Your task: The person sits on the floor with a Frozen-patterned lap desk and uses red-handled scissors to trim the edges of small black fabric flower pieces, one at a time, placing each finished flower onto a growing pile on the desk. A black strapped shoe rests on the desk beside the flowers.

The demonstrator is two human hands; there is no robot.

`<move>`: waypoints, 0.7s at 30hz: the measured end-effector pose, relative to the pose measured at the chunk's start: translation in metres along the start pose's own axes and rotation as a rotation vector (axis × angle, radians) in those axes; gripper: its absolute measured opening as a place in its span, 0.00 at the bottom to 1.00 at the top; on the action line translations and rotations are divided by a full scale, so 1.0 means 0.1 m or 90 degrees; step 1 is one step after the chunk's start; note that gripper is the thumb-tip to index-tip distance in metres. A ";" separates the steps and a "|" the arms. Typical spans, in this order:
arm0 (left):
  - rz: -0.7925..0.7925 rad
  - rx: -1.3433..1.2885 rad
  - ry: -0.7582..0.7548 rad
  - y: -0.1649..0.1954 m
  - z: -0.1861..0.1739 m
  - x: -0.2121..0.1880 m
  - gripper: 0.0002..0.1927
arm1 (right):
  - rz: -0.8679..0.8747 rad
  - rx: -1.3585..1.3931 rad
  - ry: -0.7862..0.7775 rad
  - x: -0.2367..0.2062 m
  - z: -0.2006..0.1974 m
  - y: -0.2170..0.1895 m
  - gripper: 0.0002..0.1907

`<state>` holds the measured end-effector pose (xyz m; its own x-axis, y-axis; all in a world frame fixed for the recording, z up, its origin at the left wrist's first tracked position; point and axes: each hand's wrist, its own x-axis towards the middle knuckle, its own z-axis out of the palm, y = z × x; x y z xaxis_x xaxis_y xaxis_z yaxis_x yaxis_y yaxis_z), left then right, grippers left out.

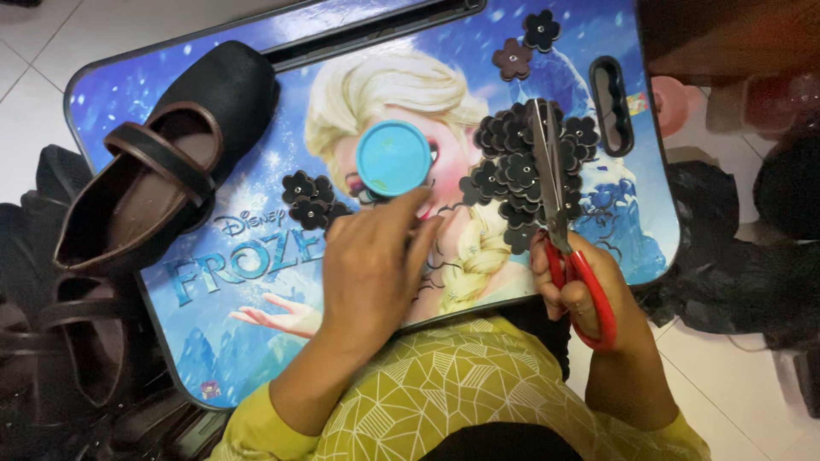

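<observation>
left hand [373, 269]: reaches forward from the lower edge of the view, back of the hand up, wrist straight, fingers together and loosely bent; it grips nothing, and the fingertips lie just below the blue lid, at or very near its edge
right hand [589, 286]: comes in from the lower right, forearm angled toward the table, fingers curled through the handles of the scissors and closed on them
scissors [559, 218]: red handles in the right hand, steel blades together and pointing away from the person, lying over the big heap of flowers
blue lid [393, 158]: round, turquoise, flat on the table just beyond the left fingertips, near the middle of the printed picture
flower heap [512, 175]: many dark flower-shaped cut-outs with pale centres, piled under and around the blades, right of the lid
small flower cluster [309, 198]: a few of the same dark flowers, left of the lid, near the left hand
loose flowers [525, 44]: two single ones at the far edge, well apart from the heap
table [256, 358]: small lap table with a blue cartoon print, a slot along the far side and a cut-out handle at the right
black shoe [162, 162]: strapped flat shoe lying on the left part of the table, toe pointing away
second shoe [81, 341]: a similar dark one beside the table on the floor, lower left
sleeves [444, 393]: yellow-green patterned fabric covers both arms near the body
</observation>
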<state>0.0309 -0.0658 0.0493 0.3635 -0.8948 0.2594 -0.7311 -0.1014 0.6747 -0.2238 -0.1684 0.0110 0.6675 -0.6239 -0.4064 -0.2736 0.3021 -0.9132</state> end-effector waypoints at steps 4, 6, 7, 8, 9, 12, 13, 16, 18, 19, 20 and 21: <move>0.044 0.004 0.008 0.07 0.07 0.11 0.10 | 0.007 -0.028 0.033 -0.06 -0.04 0.03 0.47; 0.004 0.022 -0.007 0.04 0.01 0.10 0.08 | 0.046 -0.060 0.072 -0.09 -0.08 0.07 0.45; -0.014 0.032 -0.014 0.04 -0.02 0.08 0.08 | 0.034 -0.043 0.061 -0.11 -0.10 0.08 0.45; -0.032 0.044 -0.017 0.03 -0.05 0.06 0.07 | 0.018 -0.025 0.049 -0.11 -0.13 0.09 0.46; -0.048 0.058 -0.020 0.01 -0.08 0.04 0.07 | 0.001 -0.006 0.036 -0.11 -0.15 0.11 0.46; -0.072 0.057 -0.024 -0.01 -0.09 -0.08 0.09 | -0.006 -0.036 0.046 -0.11 -0.21 0.12 0.45; -0.072 0.057 -0.024 -0.03 -0.07 -0.12 0.12 | -0.009 -0.040 0.047 -0.11 -0.22 0.12 0.45; -0.071 0.072 -0.024 -0.08 0.00 -0.24 0.21 | -0.002 -0.062 0.050 -0.09 -0.22 0.10 0.45; -0.061 0.097 -0.023 -0.12 0.05 -0.30 0.26 | 0.022 -0.096 0.062 -0.06 -0.21 0.09 0.44; -0.067 0.074 -0.019 -0.14 0.06 -0.32 0.27 | 0.001 -0.093 0.048 -0.05 -0.20 0.08 0.44; -0.074 0.050 -0.016 -0.16 0.06 -0.34 0.27 | -0.019 -0.089 0.034 -0.04 -0.19 0.08 0.43; -0.083 0.026 -0.014 -0.17 0.06 -0.37 0.28 | -0.036 -0.086 0.020 -0.04 -0.18 0.07 0.43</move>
<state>0.0262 -0.0338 0.0241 0.4447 -0.8819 0.1563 -0.7013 -0.2343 0.6733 -0.2411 -0.1766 0.0053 0.6634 -0.6597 -0.3532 -0.3281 0.1677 -0.9296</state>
